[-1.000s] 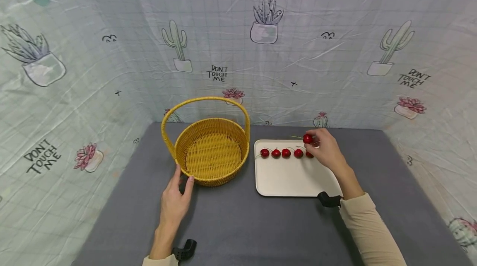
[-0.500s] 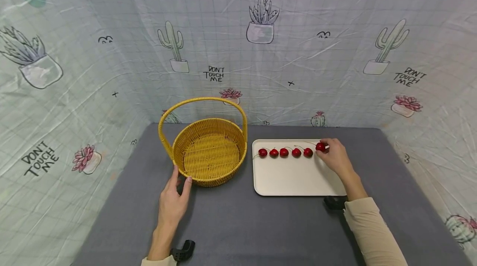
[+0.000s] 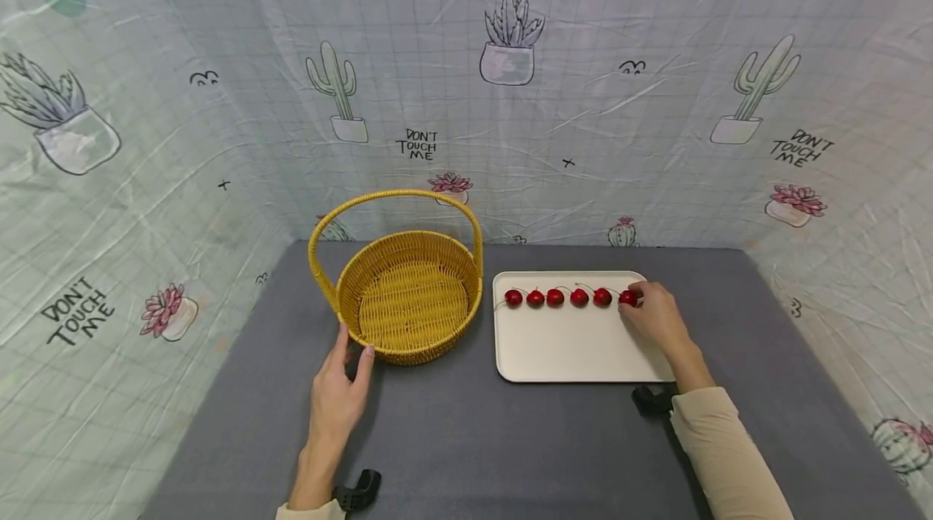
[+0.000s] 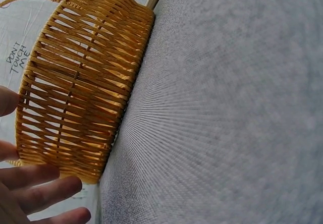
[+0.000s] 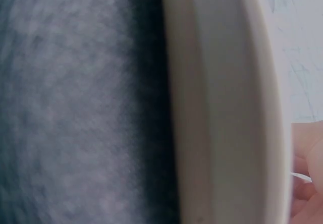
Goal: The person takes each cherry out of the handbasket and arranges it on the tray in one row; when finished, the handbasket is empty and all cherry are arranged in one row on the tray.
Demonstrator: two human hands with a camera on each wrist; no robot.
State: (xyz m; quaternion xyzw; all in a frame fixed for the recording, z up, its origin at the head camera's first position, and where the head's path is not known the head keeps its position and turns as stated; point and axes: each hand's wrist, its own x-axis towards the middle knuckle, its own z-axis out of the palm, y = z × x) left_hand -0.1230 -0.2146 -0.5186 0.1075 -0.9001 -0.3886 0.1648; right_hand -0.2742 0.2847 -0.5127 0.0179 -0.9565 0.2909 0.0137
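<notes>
At the right end of a row of cherries (image 3: 555, 298), my right hand (image 3: 662, 319) pinches a red cherry (image 3: 628, 299) between thumb and fingers, low over the cream tray (image 3: 568, 350). The right wrist view is mostly filled by the tray's side (image 5: 232, 108), which hides much of the hand. My left hand (image 3: 338, 398) touches the near left rim of a yellow wicker basket (image 3: 415, 301) with its fingertips and thumb. The left wrist view has these fingers (image 4: 50, 191) loosely extended beside the woven wall. Nothing lies inside the basket.
The basket's tall handle (image 3: 397, 194) arches over its far side. A grey cloth (image 3: 466, 439) covers the table. Behind and on both sides hangs a curtain (image 3: 408, 34) printed with cacti.
My right hand has carried its cherry rightward, then down toward the tray at the end of the row. The left hand stays at the basket rim. The head view has shifted slightly.
</notes>
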